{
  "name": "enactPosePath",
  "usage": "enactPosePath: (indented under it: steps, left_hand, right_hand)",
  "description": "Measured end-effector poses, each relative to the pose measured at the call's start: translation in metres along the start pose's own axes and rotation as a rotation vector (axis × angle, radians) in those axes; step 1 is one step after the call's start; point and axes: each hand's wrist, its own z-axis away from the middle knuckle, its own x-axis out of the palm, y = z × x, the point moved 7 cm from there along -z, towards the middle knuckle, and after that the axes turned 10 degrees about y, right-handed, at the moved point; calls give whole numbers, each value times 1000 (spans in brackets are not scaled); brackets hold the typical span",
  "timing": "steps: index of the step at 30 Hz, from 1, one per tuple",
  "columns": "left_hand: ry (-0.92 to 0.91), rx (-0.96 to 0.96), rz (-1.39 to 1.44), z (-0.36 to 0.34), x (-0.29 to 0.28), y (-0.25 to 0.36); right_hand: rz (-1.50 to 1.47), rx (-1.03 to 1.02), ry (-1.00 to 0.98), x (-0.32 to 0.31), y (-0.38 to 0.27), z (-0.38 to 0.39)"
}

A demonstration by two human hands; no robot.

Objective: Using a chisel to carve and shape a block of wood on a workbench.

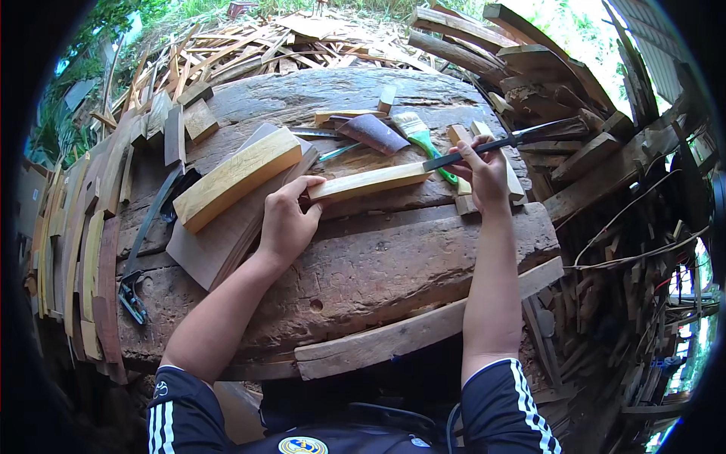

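My left hand (287, 216) grips the near-left end of a slim, pale wooden block (370, 182) between thumb and fingers. My right hand (488, 170) is closed around a long narrow tool (450, 160). Its dark flat bar reaches the block's right end, while a thinner tapered part points off to the right; its exact kind is unclear. Just beyond the block lie a rolled piece of dark sandpaper (373, 134) and a paintbrush (417, 132) with a green handle. Left of my left hand, a thicker yellowish wooden block (238, 179) rests on stacked brown boards (215, 253).
A worn, cracked wooden workbench (408, 261) carries everything. On its left lie a metal bar clamp (132, 303) and rows of wood offcuts (94, 250). Small blocks (514, 178) stand near my right wrist. Scrap wood (249, 49) is heaped beyond, with stacked planks (544, 83) at right.
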Motion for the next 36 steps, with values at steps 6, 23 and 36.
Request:
enactPosePath:
  steps: [6, 23, 36]
  left_hand:
    - [-11, -62, 18, 4, 0, -2]
    - [-69, -98, 5, 2, 3, -9]
    - [-22, -35, 31, 1, 1, -6]
  right_hand:
    - [-36, -23, 12, 7, 4, 1]
    - [-239, 99, 41, -20, 3, -9]
    - [-146, 108, 61, -12, 13, -8]
